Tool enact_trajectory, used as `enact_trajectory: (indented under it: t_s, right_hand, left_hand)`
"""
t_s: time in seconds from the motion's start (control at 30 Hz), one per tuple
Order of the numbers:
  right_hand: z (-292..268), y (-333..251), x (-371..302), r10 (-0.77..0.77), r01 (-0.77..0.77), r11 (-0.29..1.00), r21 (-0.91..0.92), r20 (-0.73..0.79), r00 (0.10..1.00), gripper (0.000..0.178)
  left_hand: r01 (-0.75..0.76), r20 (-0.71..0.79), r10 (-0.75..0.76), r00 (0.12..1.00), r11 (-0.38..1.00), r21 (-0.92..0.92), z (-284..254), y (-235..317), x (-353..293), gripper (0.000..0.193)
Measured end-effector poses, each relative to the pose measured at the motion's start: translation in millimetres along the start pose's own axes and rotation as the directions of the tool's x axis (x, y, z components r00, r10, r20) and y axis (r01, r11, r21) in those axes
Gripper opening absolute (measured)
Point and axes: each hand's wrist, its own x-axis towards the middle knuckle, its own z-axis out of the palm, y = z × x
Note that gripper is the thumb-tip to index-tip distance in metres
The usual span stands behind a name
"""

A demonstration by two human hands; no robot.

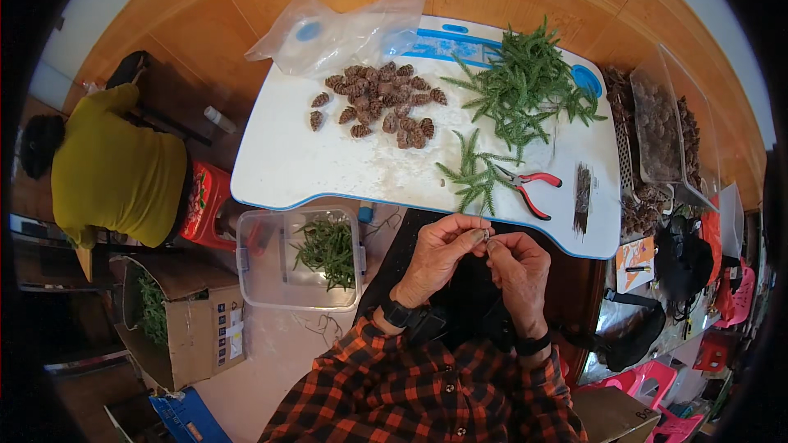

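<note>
My left hand point(435, 256) and my right hand point(522, 272) meet just off the near edge of the white table point(287, 152). The fingertips of both are pinched together around something thin and small, too hidden to name. Just beyond them lies a green artificial pine sprig point(474, 176); whether its stem reaches my fingers I cannot tell. Red-handled pliers point(529, 184) rest beside the sprig, jaws pointing toward it. To their right is a bundle of thin dark wires point(582, 197). Farther back are a heap of pine cones point(382, 98) and a pile of green sprigs point(525, 82).
A clear plastic bag point(345, 33) lies at the table's back left. Below on the floor stand a clear bin point(254, 258) with greenery and a cardboard box point(201, 328). At left, a person in yellow point(119, 168) sits on a red stool point(212, 205). Clear containers point(661, 127) with cones stand right.
</note>
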Motion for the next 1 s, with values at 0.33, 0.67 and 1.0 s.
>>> enact_trajectory:
  t_s: [0.33,0.67,1.0]
  right_hand:
    - [-25.8,-7.4,14.3,0.059,-0.024,0.988,-0.152,0.229,0.972,0.007]
    - [-49.0,-13.5,31.2,0.126,-0.046,0.977,-0.209,0.387,0.914,0.007]
    - [-47.6,-6.0,45.2,0.085,-0.041,0.993,-0.110,0.433,0.898,0.008]
  left_hand:
    - [0.086,0.010,-0.087,0.996,0.996,0.035,-3.9,4.5,-1.8,0.016]
    - [0.215,0.086,-0.215,0.973,0.977,0.006,-8.3,5.7,0.1,0.014]
    - [0.324,0.164,-0.289,0.943,0.910,-0.260,-12.5,2.7,2.6,0.012]
